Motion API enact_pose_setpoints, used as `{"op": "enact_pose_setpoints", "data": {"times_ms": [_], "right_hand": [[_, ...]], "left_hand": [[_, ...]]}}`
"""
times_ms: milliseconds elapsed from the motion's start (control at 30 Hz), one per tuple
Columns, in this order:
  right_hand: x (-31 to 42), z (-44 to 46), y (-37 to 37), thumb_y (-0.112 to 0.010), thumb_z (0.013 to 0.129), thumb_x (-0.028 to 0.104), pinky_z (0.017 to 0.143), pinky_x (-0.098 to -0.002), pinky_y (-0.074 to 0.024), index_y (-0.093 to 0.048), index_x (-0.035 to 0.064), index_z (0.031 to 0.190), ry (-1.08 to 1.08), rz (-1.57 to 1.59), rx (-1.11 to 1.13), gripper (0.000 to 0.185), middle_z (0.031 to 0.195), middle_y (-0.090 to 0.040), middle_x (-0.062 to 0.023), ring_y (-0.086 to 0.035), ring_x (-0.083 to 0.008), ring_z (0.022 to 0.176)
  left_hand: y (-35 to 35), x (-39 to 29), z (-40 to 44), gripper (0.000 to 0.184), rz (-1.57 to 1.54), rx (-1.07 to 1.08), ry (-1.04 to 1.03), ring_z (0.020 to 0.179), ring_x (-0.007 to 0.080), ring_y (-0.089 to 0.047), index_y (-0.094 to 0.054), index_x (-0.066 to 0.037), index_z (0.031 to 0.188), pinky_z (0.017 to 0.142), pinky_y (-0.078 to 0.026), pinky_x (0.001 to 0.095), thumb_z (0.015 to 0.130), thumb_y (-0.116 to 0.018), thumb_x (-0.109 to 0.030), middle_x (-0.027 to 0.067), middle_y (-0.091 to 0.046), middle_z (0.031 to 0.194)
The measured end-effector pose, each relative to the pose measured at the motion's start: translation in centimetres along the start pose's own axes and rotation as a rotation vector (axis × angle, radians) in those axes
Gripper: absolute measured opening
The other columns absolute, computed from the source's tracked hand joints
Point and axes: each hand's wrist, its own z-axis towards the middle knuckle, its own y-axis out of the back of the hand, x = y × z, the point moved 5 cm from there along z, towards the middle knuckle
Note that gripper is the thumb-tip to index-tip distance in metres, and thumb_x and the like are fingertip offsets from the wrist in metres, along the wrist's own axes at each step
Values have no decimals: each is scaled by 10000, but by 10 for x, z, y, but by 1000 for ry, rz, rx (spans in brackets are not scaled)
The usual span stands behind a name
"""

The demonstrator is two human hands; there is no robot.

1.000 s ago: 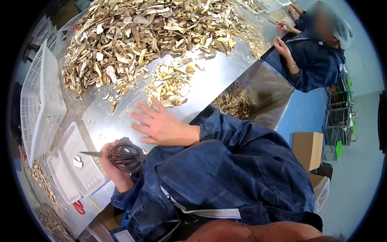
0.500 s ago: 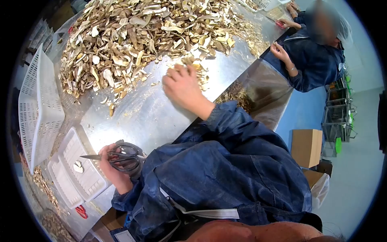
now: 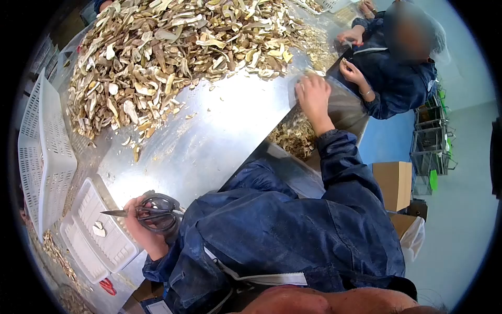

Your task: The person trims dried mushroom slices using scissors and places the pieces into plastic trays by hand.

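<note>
My left hand point(image 3: 142, 228) holds a pair of black-handled scissors point(image 3: 163, 213), their blades pointing left beside a white tray. My right hand point(image 3: 314, 99) is at the table edge, back of the hand up and fingers stretched out, over a plastic-lined container point(image 3: 349, 119). Brown mushroom scraps point(image 3: 293, 137) lie inside that container. Beyond my hands, a large pile of dried mushroom slices point(image 3: 172, 57) covers the far part of the metal table point(image 3: 209, 136). The white divided tray point(image 3: 99, 227) has a couple of pale pieces point(image 3: 98, 228) in it.
A white perforated basket point(image 3: 49, 162) stands tilted at the left. Red-handled scissors point(image 3: 107, 286) lie below the tray. At the upper right a co-worker point(image 3: 392, 73) in a dark jacket works with both hands. A cardboard box point(image 3: 391, 186) is at the right.
My right hand has moved right from the table top to the edge over the container. The scraps that lay by it are gone from the table. My left hand still holds the scissors.
</note>
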Motion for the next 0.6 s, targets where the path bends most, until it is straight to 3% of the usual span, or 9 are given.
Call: {"op": "enact_pose_setpoints", "data": {"times_ms": [33,133,233,333,433,467,600], "right_hand": [[-7,6,2,-617,943,329,1074,-520,-359,-629,75,1206,-30,1,-66,365,1264,-592,-157,-505,-338,1264],[-2,42,-24,-609,960,369,1089,-509,-357,-579,41,1295,-198,568,-129,470,1317,-542,-239,-481,-412,1266],[14,78,-58,-571,988,401,1104,-496,-349,-536,3,1332,-432,546,-28,527,1368,-487,-296,-460,-450,1279],[37,98,-73,-531,1006,422,1121,-503,-336,-515,-13,1352,-555,466,-40,556,1412,-463,-295,-443,-433,1324],[77,112,-75,-497,1018,412,1148,-513,-320,-472,-11,1395,-519,504,-23,567,1444,-453,-288,-417,-420,1366],[89,114,-78,-501,1019,397,1161,-512,-314,-451,-6,1415,-527,561,-74,567,1461,-435,-284,-391,-419,1392],[147,120,-70,-536,1002,355,1171,-513,-316,-426,19,1448,-542,826,-227,568,1517,-354,-264,-355,-427,1418]], "left_hand": [[1,2,1,240,-17,-5,-5,875,144,-612,-577,-29,1130,757,-543,279,1040,-474,-225,120,-684,1029],[-1,-1,2,253,-23,-3,-9,859,139,-611,-583,-30,1132,733,-539,265,1039,-485,-244,113,-682,1013],[-7,-13,2,267,17,-21,19,847,132,-609,-584,-29,1135,729,-539,255,1034,-484,-254,106,-678,989],[2,-10,4,285,157,61,-85,846,125,-609,-590,-18,1132,693,-525,238,1026,-482,-260,103,-674,980],[10,-3,7,306,208,77,-180,836,163,-615,-595,8,1127,802,-512,312,1039,-436,-238,116,-680,993],[8,1,7,321,82,70,-171,837,164,-616,-594,25,1130,796,-512,313,1037,-428,-232,122,-683,990],[8,2,9,282,140,86,-248,867,141,-624,-599,18,1121,736,-512,268,1033,-437,-196,135,-676,1023]]}}
